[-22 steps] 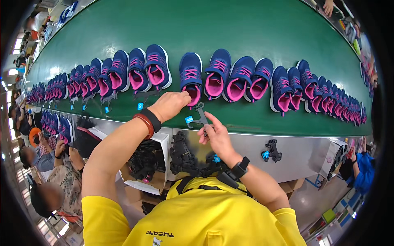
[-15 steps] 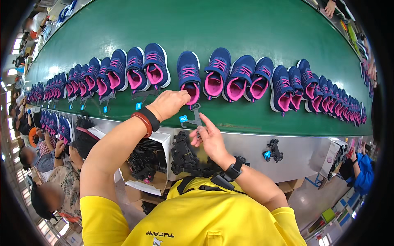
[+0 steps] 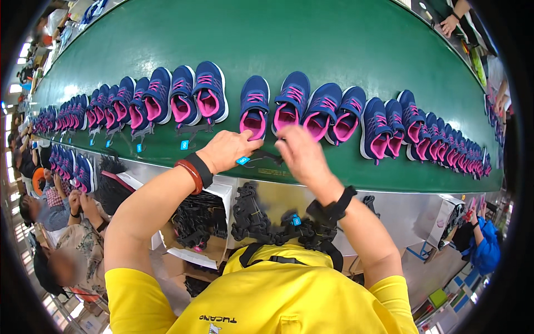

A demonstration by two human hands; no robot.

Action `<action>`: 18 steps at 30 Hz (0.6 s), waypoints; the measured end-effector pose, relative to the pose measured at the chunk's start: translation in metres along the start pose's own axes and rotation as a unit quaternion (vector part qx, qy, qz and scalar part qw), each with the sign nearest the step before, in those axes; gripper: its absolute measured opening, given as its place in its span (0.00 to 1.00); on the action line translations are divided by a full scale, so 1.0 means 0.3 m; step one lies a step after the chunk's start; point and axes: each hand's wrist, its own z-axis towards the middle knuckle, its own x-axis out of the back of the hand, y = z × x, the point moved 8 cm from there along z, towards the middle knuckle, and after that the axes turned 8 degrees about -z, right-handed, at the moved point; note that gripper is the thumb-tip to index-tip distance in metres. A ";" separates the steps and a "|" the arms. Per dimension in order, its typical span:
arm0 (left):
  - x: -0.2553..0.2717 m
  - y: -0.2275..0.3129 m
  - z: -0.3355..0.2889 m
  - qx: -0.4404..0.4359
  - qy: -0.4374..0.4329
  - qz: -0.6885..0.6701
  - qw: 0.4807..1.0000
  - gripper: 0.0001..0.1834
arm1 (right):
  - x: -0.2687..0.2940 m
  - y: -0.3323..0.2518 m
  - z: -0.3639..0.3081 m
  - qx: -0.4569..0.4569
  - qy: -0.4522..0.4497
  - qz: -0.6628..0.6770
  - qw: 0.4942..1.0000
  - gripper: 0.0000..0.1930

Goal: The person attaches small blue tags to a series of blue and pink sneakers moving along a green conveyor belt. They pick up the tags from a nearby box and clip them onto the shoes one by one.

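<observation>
A navy shoe (image 3: 254, 106) with pink laces and lining stands on the green table, its heel toward me. My left hand (image 3: 229, 150) is closed at its heel, thumb by the pink opening. Just below those fingers, a black plastic shoe hanger (image 3: 264, 160) with a blue tag (image 3: 242, 160) lies sideways. My right hand (image 3: 307, 155), smeared by motion, is at the heel of a second navy shoe (image 3: 292, 94) and the hanger's right end. What its fingers grip is hidden.
More shoes stand in a row to the left (image 3: 158, 94) and right (image 3: 378, 128) along the green table (image 3: 250, 33). Loose black hangers (image 3: 247, 214) lie below the table edge, beside an open carton (image 3: 222, 200) of hangers. Other people (image 3: 83, 245) work at left and right.
My right hand has moved up and right from the hanger to the second shoe's heel. The hanger has turned from upright to sideways. My left hand remains at the first shoe's heel.
</observation>
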 end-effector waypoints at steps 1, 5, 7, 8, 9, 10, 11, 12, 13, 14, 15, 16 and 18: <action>0.003 -0.007 -0.007 0.029 0.001 -0.013 1.000 0.32 | 0.022 -0.007 0.046 0.045 -0.015 -0.081 0.996 0.10; 0.014 -0.013 -0.030 0.120 0.032 -0.090 0.988 0.33 | -0.101 0.094 0.052 0.141 -0.198 -0.305 0.921 0.09; -0.005 -0.049 -0.040 0.133 0.058 -0.139 0.980 0.31 | -0.109 0.089 0.065 0.156 -0.197 -0.285 0.925 0.08; -0.009 -0.064 -0.049 0.140 0.071 -0.164 0.974 0.30 | -0.110 0.079 0.072 0.164 -0.197 -0.275 0.927 0.08; -0.013 -0.072 -0.053 0.139 0.079 -0.169 0.973 0.29 | -0.087 0.068 0.082 0.168 -0.177 -0.248 0.937 0.09; -0.016 -0.069 -0.050 0.138 0.085 -0.175 0.971 0.28 | -0.077 0.057 0.083 0.180 -0.173 -0.246 0.937 0.10; -0.019 -0.066 -0.049 0.138 0.091 -0.182 0.969 0.27 | -0.068 0.045 0.085 0.191 -0.169 -0.244 0.936 0.10; -0.025 -0.069 -0.052 0.144 0.089 -0.184 0.968 0.27 | -0.061 0.032 0.087 0.202 -0.165 -0.242 0.935 0.11; -0.029 -0.071 -0.049 0.147 0.089 -0.185 0.968 0.27 | -0.056 0.024 0.088 0.210 -0.172 -0.242 0.931 0.12; -0.032 -0.071 -0.047 0.150 0.088 -0.186 0.967 0.27 | -0.055 0.020 0.090 0.216 -0.174 -0.243 0.930 0.12; -0.036 -0.070 -0.048 0.156 0.085 -0.184 0.967 0.27 | -0.056 0.017 0.093 0.222 -0.175 -0.243 0.928 0.12; -0.034 -0.066 -0.047 0.161 0.081 -0.182 0.967 0.27 | -0.057 0.014 0.095 0.225 -0.176 -0.244 0.927 0.12; -0.026 -0.059 -0.046 0.169 0.074 -0.182 0.966 0.26 | -0.063 0.002 0.099 0.233 -0.186 -0.247 0.922 0.11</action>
